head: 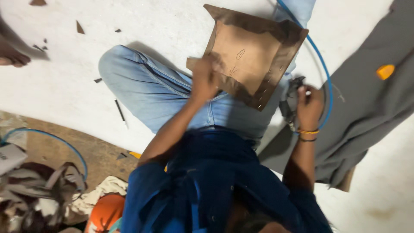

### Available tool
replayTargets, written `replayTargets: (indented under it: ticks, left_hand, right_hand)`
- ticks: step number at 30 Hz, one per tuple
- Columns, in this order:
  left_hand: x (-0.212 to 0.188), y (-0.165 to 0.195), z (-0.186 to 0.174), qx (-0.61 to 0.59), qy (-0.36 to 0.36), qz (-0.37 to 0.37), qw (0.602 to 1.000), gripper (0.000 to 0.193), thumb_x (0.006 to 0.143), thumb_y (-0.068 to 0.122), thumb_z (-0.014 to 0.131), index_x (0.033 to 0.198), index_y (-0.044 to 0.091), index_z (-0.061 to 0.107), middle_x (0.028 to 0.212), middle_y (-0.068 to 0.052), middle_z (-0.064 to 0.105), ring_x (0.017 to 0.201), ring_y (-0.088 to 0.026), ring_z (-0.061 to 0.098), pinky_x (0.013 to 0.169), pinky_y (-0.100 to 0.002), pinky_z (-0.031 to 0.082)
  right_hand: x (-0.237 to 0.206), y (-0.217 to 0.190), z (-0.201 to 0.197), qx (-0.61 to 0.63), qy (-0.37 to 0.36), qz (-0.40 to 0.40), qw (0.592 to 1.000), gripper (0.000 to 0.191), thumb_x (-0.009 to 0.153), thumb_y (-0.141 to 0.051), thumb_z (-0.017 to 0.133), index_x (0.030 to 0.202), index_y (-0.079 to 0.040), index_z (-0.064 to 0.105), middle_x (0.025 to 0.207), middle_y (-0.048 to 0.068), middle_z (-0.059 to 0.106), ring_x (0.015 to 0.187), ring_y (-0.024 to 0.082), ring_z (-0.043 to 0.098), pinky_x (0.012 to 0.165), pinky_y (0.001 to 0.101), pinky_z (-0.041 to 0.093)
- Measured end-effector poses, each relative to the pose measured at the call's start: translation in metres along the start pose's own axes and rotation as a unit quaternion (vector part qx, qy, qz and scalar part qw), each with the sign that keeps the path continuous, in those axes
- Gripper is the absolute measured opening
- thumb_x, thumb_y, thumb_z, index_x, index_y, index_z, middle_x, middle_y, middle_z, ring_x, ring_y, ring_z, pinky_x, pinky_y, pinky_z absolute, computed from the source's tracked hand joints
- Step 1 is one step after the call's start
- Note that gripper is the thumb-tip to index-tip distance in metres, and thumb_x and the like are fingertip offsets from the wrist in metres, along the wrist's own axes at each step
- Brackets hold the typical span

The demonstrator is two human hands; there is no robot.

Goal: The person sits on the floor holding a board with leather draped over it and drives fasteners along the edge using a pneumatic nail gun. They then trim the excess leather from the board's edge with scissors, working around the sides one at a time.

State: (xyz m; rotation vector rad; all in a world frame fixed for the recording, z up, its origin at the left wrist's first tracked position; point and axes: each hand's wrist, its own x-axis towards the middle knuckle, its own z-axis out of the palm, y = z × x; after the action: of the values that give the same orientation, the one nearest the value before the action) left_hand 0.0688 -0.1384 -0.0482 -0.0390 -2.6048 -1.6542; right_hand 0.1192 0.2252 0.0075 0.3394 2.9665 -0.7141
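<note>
A brown square panel [248,54], with darker material folded over its edges and a row of staples along one side, rests on my lap over blue jeans [146,86]. My left hand [203,81] grips the panel's near left edge. To the right of the panel, my right hand [308,105] is closed on a dark metal tool [290,96]. A blue hose [321,64] curves around from behind the panel toward that tool. Pencil marks show on the panel's lighter middle.
A grey cloth [371,99] lies on the white floor at right with a small orange object [385,71] on it. Another person's bare foot [10,55] is at the left edge. Brown scraps [79,28] and a thin dark stick [120,111] lie on the floor. A scrap pile [39,190] sits at the bottom left.
</note>
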Motion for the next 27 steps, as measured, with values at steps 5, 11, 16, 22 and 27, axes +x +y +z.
replayTargets:
  ticks: [5, 11, 16, 22, 27]
  left_hand:
    - [0.063, -0.053, 0.009, 0.203, -0.043, -0.195, 0.959, 0.033, 0.094, 0.034, 0.063, 0.113, 0.008, 0.071, 0.105, -0.018, 0.072, 0.102, -0.042, 0.065, 0.091, -0.056, 0.050]
    - [0.075, -0.034, 0.021, 0.188, -0.083, -0.281, 0.937, 0.046, 0.090, 0.043, 0.061, 0.116, 0.007, 0.068, 0.102, -0.018, 0.075, 0.103, -0.042, 0.064, 0.088, -0.054, 0.048]
    - [0.106, -0.029, 0.005, -0.054, -0.051, -0.207, 0.976, 0.046, 0.105, 0.046, 0.057, 0.118, 0.003, 0.065, 0.107, -0.013, 0.073, 0.100, -0.026, 0.070, 0.092, -0.042, 0.053]
    - [0.143, 0.038, -0.136, -0.175, -0.135, -0.127, 0.967, 0.044, 0.098, 0.024, 0.082, 0.128, 0.002, 0.060, 0.111, -0.008, 0.066, 0.097, -0.015, 0.065, 0.080, -0.034, 0.056]
    - [0.108, 0.136, -0.183, -0.024, -0.277, 0.069, 0.958, 0.090, 0.074, 0.022, 0.087, 0.151, 0.004, 0.043, 0.139, -0.012, 0.059, 0.110, -0.021, 0.062, 0.077, -0.038, 0.054]
  right_hand:
    - [0.029, -0.079, -0.005, 0.263, -0.087, 0.047, 0.960, 0.034, 0.110, -0.024, 0.060, 0.135, -0.002, 0.065, 0.093, 0.010, 0.068, 0.076, 0.012, 0.061, 0.067, 0.0285, 0.050]
    - [0.033, -0.120, 0.005, 0.186, -0.024, -0.087, 0.978, 0.056, 0.104, -0.024, 0.075, 0.147, 0.001, 0.049, 0.100, 0.009, 0.068, 0.084, 0.009, 0.062, 0.072, 0.0285, 0.049]
    - [0.015, -0.131, -0.014, 0.330, -0.064, -0.012, 0.942, 0.065, 0.097, -0.017, 0.073, 0.154, 0.000, 0.046, 0.084, 0.004, 0.052, 0.069, 0.013, 0.044, 0.059, 0.0299, 0.037]
    - [0.038, -0.121, 0.000, 0.530, -0.003, -0.139, 0.837, 0.021, 0.110, -0.009, 0.060, 0.128, -0.003, 0.051, 0.113, 0.005, 0.063, 0.101, 0.011, 0.060, 0.088, 0.0277, 0.051]
    - [0.072, -0.141, 0.080, 0.418, 0.098, -0.048, 0.902, 0.012, 0.112, -0.010, 0.056, 0.121, -0.001, 0.056, 0.110, 0.009, 0.060, 0.098, 0.015, 0.052, 0.085, 0.0333, 0.046]
